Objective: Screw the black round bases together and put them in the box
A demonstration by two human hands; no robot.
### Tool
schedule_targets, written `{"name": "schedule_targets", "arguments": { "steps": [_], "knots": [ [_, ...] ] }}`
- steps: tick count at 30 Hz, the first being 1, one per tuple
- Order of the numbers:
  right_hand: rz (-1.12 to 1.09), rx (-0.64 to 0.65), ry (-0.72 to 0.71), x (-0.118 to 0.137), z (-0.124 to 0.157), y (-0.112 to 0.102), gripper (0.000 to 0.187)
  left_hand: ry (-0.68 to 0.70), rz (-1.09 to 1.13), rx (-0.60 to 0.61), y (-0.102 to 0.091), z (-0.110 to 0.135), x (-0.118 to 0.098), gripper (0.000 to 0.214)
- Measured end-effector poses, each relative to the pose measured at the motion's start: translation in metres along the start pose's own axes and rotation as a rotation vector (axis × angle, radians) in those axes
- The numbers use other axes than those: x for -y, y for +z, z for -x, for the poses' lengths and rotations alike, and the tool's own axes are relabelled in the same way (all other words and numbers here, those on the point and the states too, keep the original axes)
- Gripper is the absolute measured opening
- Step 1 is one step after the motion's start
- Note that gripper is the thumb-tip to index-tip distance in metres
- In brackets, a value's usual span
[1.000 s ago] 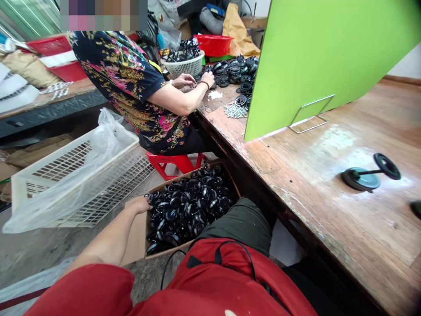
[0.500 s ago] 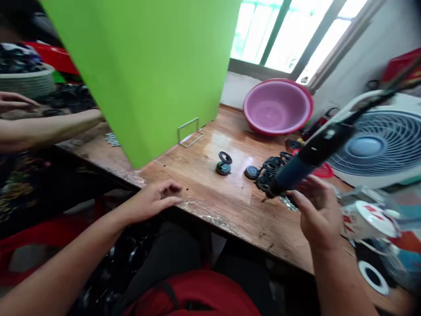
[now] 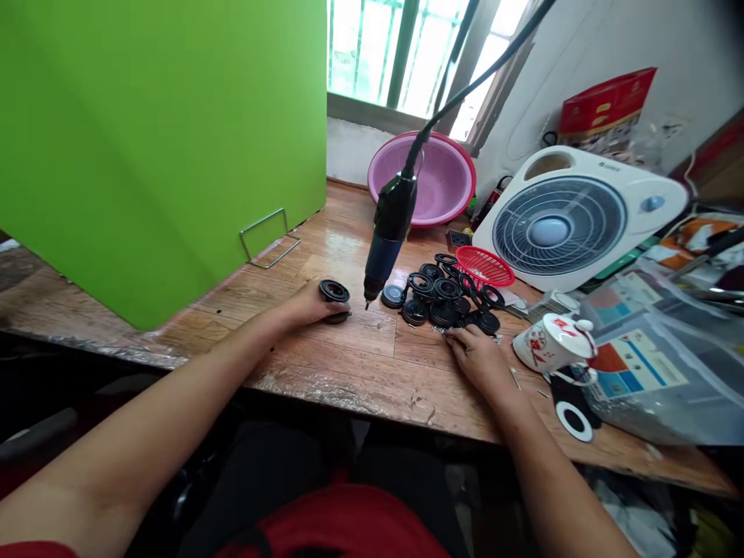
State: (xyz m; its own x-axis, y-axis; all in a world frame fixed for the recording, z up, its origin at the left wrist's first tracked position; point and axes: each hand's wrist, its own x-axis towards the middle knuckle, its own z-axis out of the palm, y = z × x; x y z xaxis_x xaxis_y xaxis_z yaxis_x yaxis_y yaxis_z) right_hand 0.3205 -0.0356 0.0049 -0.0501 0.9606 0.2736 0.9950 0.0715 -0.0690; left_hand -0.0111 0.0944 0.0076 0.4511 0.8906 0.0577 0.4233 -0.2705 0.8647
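Note:
My left hand (image 3: pixel 307 305) is closed around a round black plastic part with a raised ring (image 3: pixel 334 291), low over the wooden table. My right hand (image 3: pixel 480 358) rests on the table with its fingertips together among small silver screws (image 3: pixel 437 330); whether a screw is between them is hidden. Just beyond those fingers lies a pile of round black parts with rings (image 3: pixel 445 291). Between my hands an electric screwdriver (image 3: pixel 388 232) hangs bit-down from its cable, untouched. A single round part with a grey face (image 3: pixel 394 295) sits near its tip.
A green panel (image 3: pixel 174 155) stands at the left, with a wire stand (image 3: pixel 270 239) by it. Behind are a pink basin (image 3: pixel 430 182) and red basket (image 3: pixel 485 266). A white fan (image 3: pixel 552 225), lidded mug (image 3: pixel 552 342) and plastic bins (image 3: pixel 656 372) crowd the right.
My left hand has moved forward from the table edge and closed on the black part. My right hand has left the screwdriver, which now hangs free, and gone down to the screws. The view has turned right.

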Motion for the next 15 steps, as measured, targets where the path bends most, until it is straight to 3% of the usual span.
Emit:
{"name": "schedule_targets", "arguments": {
  "steps": [4,6,9,11,15],
  "knots": [
    [0.221,-0.021,-0.121,0.005,-0.004,0.000,0.024,-0.006,-0.303,-0.185,0.005,0.048,-0.007,0.043],
    [0.264,-0.039,-0.135,0.005,-0.004,0.001,0.022,0.034,-0.407,-0.170,0.007,0.075,-0.013,0.049],
    [0.259,-0.057,-0.104,0.006,-0.002,0.002,0.021,0.117,-0.413,-0.076,0.009,0.104,-0.018,0.035],
    [0.202,-0.057,-0.083,0.008,0.001,0.003,0.020,0.183,-0.369,-0.093,0.012,0.111,-0.017,0.025],
    [-0.144,-0.011,-0.063,0.029,0.012,0.003,0.016,0.262,-0.224,-0.173,0.025,0.101,-0.010,0.041]
  ]
}}
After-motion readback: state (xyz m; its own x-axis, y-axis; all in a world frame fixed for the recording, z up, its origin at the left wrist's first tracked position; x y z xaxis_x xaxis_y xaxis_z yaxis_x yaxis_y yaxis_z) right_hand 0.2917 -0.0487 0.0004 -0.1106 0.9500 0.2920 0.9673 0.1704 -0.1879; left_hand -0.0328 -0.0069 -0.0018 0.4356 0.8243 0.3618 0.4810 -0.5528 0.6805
